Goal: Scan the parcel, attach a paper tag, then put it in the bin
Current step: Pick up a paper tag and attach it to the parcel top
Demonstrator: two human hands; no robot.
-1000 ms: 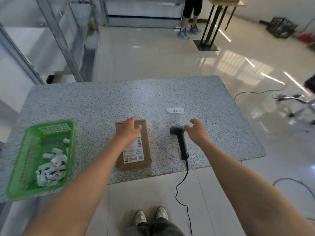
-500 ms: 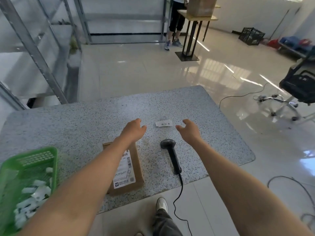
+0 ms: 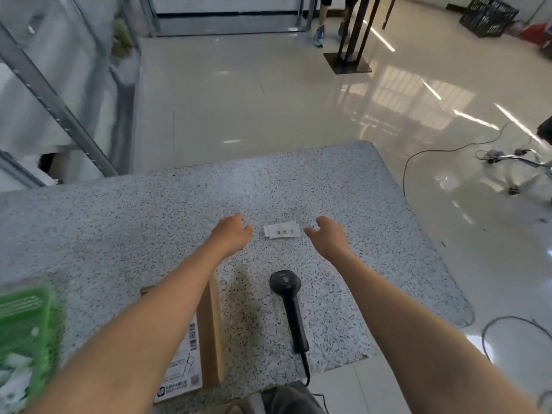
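While the parcel (image 3: pixel 209 333) lies on the surface (image 3: pixel 119 222), the left hand (image 3: pixel 231 236) and right hand (image 3: pixel 328 239) flank the paper tag (image 3: pixel 281 231), each grip released.

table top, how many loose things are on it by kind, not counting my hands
parcel: 1
scanner: 1
paper tag: 1
green basket: 1, blurred at the left edge, with white paper slips inside too smeared to count
total: 4
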